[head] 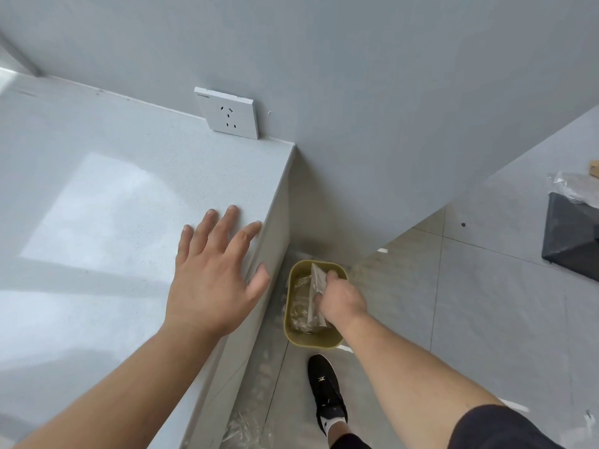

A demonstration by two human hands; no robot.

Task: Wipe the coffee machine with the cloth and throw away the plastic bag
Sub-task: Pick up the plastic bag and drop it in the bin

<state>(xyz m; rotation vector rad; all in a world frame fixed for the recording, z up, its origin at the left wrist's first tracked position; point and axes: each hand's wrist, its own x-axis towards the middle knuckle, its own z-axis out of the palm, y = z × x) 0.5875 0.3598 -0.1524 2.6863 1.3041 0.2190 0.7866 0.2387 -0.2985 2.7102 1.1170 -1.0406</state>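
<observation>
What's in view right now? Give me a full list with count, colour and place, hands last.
Countertop: one, pale grey speckled, left half of the view.
Wall socket: one, white, on the wall just above the counter's back edge.
Bin: one, olive-yellow, on the floor beside the counter's end.
Plastic bag: one, clear and crumpled, inside the bin.
Dark block: one, black, on the floor at the right edge; what it is cannot be told.
Clear wrapping: one piece, on top of the dark block.
Shoe: one, black, on the floor below the bin.
Left hand: flat on the counter edge, fingers spread.
Right hand: reaching into the bin, gripping the plastic bag.
</observation>
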